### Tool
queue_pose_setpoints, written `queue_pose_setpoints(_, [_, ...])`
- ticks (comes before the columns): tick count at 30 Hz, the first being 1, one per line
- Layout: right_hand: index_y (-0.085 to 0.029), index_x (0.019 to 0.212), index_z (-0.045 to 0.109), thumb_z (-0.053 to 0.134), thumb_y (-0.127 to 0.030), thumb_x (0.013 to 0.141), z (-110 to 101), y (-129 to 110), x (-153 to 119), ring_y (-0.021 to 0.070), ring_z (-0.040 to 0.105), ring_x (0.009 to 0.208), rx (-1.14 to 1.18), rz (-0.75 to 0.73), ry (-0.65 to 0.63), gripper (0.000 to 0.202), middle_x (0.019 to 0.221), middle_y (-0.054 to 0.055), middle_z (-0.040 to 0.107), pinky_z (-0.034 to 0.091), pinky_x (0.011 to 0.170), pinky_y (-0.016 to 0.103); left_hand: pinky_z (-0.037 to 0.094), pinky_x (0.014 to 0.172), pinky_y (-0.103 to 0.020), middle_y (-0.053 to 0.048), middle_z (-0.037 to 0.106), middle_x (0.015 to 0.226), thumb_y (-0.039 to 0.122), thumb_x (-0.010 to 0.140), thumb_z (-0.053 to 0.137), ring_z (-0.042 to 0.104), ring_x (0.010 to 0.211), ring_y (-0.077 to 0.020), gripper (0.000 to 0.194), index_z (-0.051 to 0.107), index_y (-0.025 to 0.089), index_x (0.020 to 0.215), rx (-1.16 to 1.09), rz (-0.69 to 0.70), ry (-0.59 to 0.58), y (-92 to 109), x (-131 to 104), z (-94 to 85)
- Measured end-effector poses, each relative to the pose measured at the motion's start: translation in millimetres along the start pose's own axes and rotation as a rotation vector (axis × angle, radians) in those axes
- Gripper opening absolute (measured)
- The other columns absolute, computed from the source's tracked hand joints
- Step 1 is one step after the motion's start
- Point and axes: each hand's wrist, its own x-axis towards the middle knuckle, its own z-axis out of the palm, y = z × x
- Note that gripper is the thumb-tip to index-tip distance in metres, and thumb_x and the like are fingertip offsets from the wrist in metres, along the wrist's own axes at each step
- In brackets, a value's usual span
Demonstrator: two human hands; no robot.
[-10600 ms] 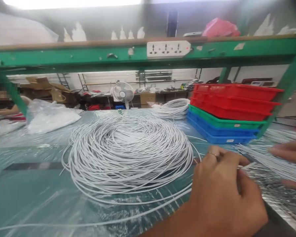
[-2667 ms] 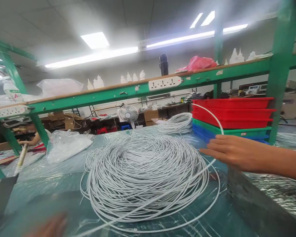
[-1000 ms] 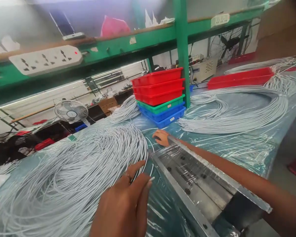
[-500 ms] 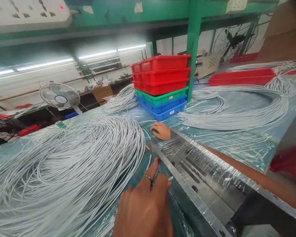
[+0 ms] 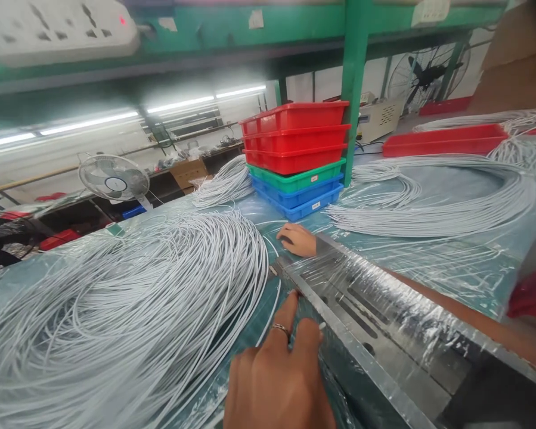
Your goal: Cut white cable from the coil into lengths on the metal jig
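Note:
My left hand [image 5: 279, 372], with a ring on it, is closed beside the near edge of the metal fixture [image 5: 375, 333]. Its index fingertip touches that edge, and a short white cable end [image 5: 322, 326] sticks out by the thumb. Beyond the fixture's far end, my right hand [image 5: 298, 239] is curled, its forearm running along the fixture's other side. A thin white strand passes close to its fingers; what they hold is hidden. A big loose coil of white cables [image 5: 160, 298] covers the table to the left of both hands.
Red, green and blue trays [image 5: 294, 143] stand stacked behind my right hand, against a green post [image 5: 355, 89]. More cable bundles [image 5: 437, 220] and a long red tray [image 5: 444, 141] lie at the right. A power strip [image 5: 57, 30] hangs at upper left.
The view has shifted slightly, so most things appear further right. My left hand has moved a little right in the picture, and more of a white strand shows beside it.

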Motion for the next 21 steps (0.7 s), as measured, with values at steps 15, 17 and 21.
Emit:
queue_pose_setpoints(15, [-0.014,0.121,0.067,0.046,-0.02,0.1,7,14,-3,0.0233,0.053,0.119,0.004,-0.128,0.063,0.03,0.126,0.012,0.058,0.039,0.109,0.04,0.067,0.059,-0.036,-0.005,0.055,0.147,0.01,0.098,0.045,0.075,0.077,-0.0229,0.026,0.068,0.022,0.102,0.004,-0.089,-0.136,4,-3,2.5])
queue_pose_setpoints(17, [-0.014,0.121,0.067,0.045,-0.02,0.1,7,13,-4,0.0233,0.053,0.119,0.005,-0.131,0.071,0.031,0.126,0.013,0.059,0.039,0.109,0.04,0.065,0.062,-0.029,-0.004,0.053,0.149,0.009,0.098,0.045,0.076,0.088,-0.0211,0.027,0.068,0.022,0.102,0.005,-0.092,-0.151,2,-5,5.2])
queue_pose_setpoints(21, [-0.014,0.12,0.067,0.042,-0.022,0.1,7,14,-5,0.0239,0.054,0.118,0.009,-0.147,0.082,0.033,0.125,0.014,0.059,0.041,0.107,0.042,0.062,0.062,-0.027,-0.003,0.049,0.154,0.012,0.1,0.038,0.075,0.084,-0.0159,0.032,0.068,0.021,0.1,-0.006,-0.109,-0.171,2,-8,10.1])
